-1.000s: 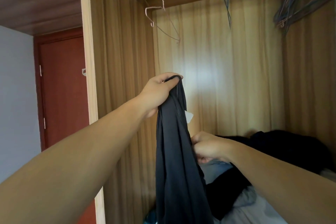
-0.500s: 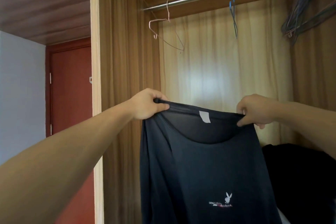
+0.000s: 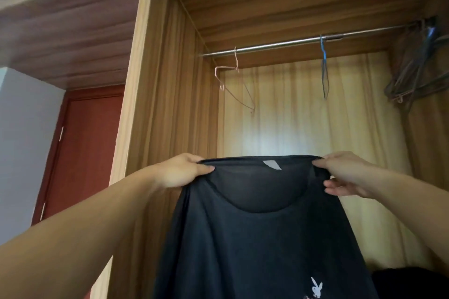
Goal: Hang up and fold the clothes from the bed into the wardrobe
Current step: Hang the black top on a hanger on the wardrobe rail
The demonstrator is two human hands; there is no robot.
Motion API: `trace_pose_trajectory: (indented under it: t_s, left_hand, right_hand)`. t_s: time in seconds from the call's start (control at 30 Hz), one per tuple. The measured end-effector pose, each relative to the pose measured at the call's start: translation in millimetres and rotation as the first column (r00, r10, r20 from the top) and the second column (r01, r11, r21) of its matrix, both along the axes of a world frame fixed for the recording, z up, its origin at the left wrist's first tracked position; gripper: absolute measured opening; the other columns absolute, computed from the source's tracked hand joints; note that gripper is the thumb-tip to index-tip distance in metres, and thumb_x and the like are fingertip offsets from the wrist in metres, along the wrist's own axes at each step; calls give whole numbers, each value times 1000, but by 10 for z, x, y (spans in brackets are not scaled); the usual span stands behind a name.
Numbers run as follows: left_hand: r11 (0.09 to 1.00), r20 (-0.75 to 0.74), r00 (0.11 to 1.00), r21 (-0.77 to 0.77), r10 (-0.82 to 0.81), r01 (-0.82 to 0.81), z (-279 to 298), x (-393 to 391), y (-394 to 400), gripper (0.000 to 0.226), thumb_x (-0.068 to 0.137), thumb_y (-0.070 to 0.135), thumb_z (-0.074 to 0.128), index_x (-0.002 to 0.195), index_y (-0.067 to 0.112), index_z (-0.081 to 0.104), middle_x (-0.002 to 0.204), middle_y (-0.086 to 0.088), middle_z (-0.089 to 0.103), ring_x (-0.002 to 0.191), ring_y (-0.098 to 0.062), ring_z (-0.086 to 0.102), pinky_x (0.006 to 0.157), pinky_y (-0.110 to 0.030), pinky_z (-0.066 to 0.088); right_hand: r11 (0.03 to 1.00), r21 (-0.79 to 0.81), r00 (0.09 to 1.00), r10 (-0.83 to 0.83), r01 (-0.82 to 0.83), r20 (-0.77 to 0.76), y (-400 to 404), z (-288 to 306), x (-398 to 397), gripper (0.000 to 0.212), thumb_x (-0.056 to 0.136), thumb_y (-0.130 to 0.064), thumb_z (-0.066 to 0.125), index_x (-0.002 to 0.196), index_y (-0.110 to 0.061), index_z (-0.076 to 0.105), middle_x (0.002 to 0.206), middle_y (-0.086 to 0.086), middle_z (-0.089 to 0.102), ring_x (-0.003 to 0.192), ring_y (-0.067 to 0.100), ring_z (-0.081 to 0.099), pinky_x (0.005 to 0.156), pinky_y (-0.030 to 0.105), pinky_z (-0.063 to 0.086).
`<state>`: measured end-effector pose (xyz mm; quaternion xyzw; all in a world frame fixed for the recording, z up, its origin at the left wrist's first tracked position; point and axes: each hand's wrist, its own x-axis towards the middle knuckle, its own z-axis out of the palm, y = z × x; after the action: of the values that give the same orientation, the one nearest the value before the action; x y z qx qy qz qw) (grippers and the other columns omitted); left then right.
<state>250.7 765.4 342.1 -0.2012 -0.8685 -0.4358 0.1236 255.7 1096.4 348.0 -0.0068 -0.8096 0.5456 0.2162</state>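
Head view shows the dark T-shirt (image 3: pixel 262 238) held up before the open wardrobe (image 3: pixel 303 128), its neckline stretched between two grips: left hand (image 3: pixel 181 172) and right hand (image 3: pixel 345 173) each pinch one shoulder. Above, the pink hanger (image 3: pixel 234 85) waits on the rail (image 3: pixel 291 43). If one hand lets go to reach it, the thin cloth could slip down.

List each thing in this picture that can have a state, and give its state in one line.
Shirt: held up, spread flat, not on a hanger.
Left hand: grips one end of the shirt's top edge.
Right hand: pinches the other end.
Pink hanger: on the rail, bare.
Blue hanger: on the rail, bare.
Red door: closed.
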Motion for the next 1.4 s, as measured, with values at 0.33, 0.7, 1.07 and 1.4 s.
trace_pose_trajectory:
  t_s: [0.33,0.7,1.07,1.4]
  left_hand:
    - [864,-163,986,502,37,51,698,-695,115,28,102,26,43,104,16,70,97,-9,73,88,-26,69,70,-29,56]
    - [885,-194,973,466,127,-23,876,-1184,180,31,98,20,42,97,8,70,98,-15,72,92,-33,69,85,-45,57]
    - [818,-162,980,575,113,1,1137,-1317,769,23,101,19,44,92,6,61,86,-13,64,76,-30,62,62,-33,50]
    - [781,-100,992,613,-77,122,1406,-1505,1916,20,99,18,45,94,4,59,87,-16,64,72,-30,61,62,-33,50]
  right_hand:
    - [971,235,981,13,34,-195,-412,671,-664,31,86,-32,70,72,-8,56,67,8,52,45,18,49,47,23,47]
    - [721,685,975,-59,-106,213,-128,748,-914,7,83,-5,72,81,-11,70,78,5,68,65,10,67,67,26,59]
    - [974,136,983,180,-184,39,534,1055,-1020,7,87,-10,70,92,-7,67,68,1,64,45,3,49,41,12,41]
    - [818,-126,454,-431,561,-780,317,2107,-947,59,83,-49,65,128,-14,49,125,8,56,110,28,59,91,34,46]
